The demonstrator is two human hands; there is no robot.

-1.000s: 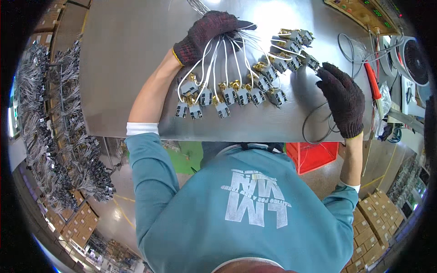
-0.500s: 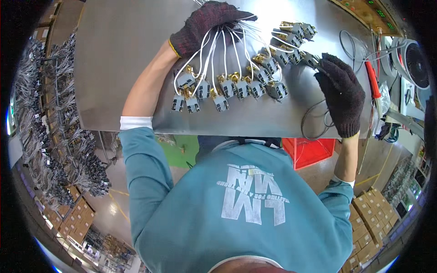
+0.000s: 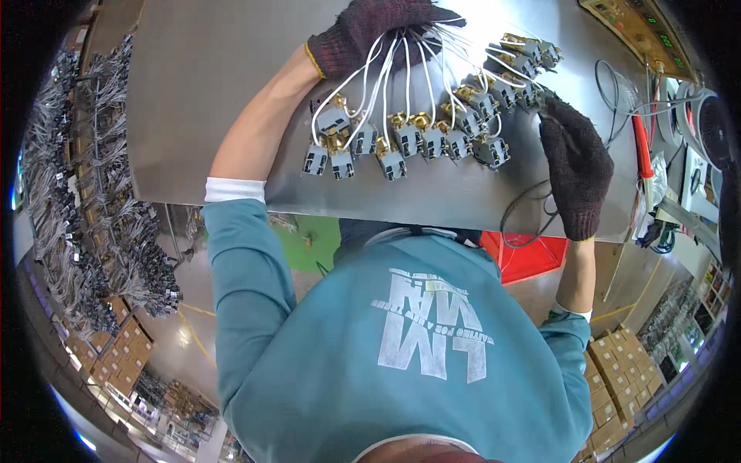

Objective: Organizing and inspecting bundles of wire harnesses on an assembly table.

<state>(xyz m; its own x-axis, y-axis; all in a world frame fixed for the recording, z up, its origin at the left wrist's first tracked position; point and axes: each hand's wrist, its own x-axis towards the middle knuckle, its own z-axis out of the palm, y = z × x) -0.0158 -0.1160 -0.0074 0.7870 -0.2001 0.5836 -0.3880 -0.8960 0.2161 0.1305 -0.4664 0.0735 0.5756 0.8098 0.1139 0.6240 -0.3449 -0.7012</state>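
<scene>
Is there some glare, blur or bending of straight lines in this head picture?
Head view: strong fisheye bending, so the metal table edges curve and the corners go black. Glare whitens the table top beyond the left hand, washing out the white wires there. The right hand and the connectors look sharp, with no clear motion blur.

Gloved left hand (image 3: 369,32) grips gathered white wires of grey-and-brass connector bundle (image 3: 421,131) | fanned across steel table (image 3: 201,100) | gloved right hand (image 3: 575,166) rests at bundle's right end | red-handled tool (image 3: 642,154) far right.
</scene>
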